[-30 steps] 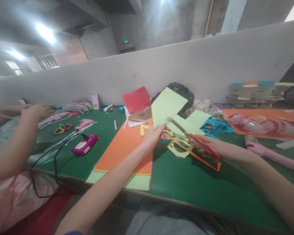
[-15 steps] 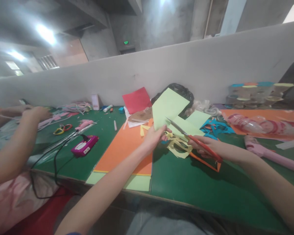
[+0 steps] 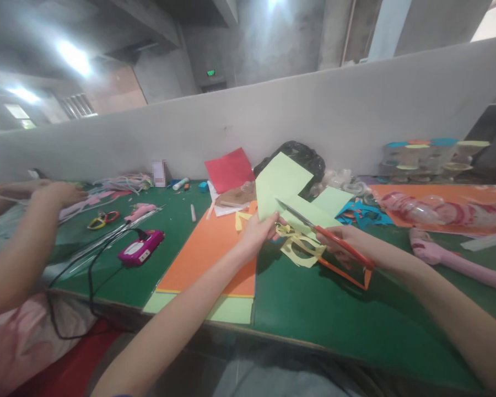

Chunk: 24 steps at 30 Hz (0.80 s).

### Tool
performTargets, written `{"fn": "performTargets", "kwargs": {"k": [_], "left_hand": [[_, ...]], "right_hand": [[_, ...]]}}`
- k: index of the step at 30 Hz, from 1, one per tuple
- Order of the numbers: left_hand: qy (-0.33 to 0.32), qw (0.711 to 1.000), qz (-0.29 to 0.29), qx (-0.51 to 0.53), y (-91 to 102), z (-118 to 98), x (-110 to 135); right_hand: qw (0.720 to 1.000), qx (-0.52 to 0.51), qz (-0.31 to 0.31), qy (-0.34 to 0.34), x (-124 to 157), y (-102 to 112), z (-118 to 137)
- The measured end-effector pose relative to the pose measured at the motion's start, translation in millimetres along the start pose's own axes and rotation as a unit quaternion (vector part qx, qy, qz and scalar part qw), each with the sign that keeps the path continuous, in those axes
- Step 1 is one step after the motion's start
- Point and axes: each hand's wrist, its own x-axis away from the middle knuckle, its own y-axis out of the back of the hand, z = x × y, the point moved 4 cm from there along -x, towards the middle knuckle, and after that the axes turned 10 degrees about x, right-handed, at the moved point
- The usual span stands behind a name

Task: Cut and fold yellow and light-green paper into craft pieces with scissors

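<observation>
My left hand [image 3: 257, 232] pinches the lower edge of a light green paper sheet [image 3: 281, 184] and holds it up above the green table [image 3: 314, 303]. My right hand [image 3: 342, 242] grips red-handled scissors [image 3: 322, 234], whose blades point up and left into the green sheet. Yellow paper offcuts [image 3: 300, 248] lie on the table just below both hands. An orange paper sheet [image 3: 209, 251] lies flat under my left forearm, on top of another green sheet.
A co-worker's arms [image 3: 28, 231] reach over the table at the left, near a pink glue gun [image 3: 139, 249] with a black cord and small scissors [image 3: 101, 219]. Red paper [image 3: 229, 168], a black bag [image 3: 301, 151], blue scraps [image 3: 361, 212], plastic cups [image 3: 430, 157] and a pink tool [image 3: 450, 256] crowd the back and right.
The scissor blades have advanced a little further left into the green sheet, and my left hand has shifted slightly with the paper. The co-worker's arms have barely moved.
</observation>
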Motion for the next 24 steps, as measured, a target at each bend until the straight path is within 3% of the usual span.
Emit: {"fn": "performTargets", "kwargs": {"k": [4, 11, 20, 24], "left_hand": [[0.022, 1.0, -0.006, -0.003, 0.6, 0, 0], [0.068, 0.996, 0.039, -0.036, -8.9, -3, 7], [0.088, 0.994, 0.047, -0.049, -13.1, -7, 12], [0.099, 0.993, 0.037, -0.053, -14.3, -10, 14]], "right_hand": [[0.998, -0.045, 0.031, -0.009, 3, -5, 4], [0.99, -0.072, 0.099, 0.067, 15, -17, 24], [0.991, -0.116, 0.063, 0.012, -1, -18, 3], [0.992, -0.098, 0.067, 0.03, 1, -19, 5]]}}
